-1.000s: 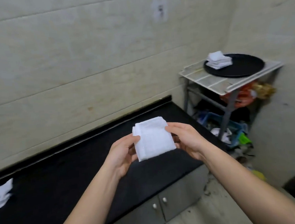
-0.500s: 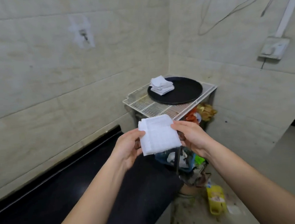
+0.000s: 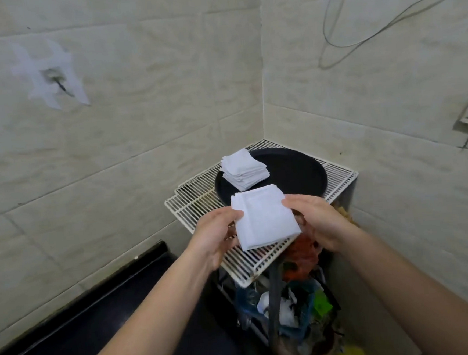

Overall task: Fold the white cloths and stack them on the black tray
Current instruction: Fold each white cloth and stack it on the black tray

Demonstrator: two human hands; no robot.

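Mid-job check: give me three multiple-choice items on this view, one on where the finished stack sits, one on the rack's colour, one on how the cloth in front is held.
1. Where is the stack of folded cloths?
A) on the left part of the black tray
B) on the floor
C) on the dark counter

2. What colour is the wire rack under the tray?
A) red
B) white
C) blue

3. The folded cloth in front is:
A) lying on the tray
B) held by the left hand and the right hand
C) held by one hand only

Answers: 1 A, the stack rests at the tray's left side. 2 B, its grid is white. 3 B, each hand grips one side.
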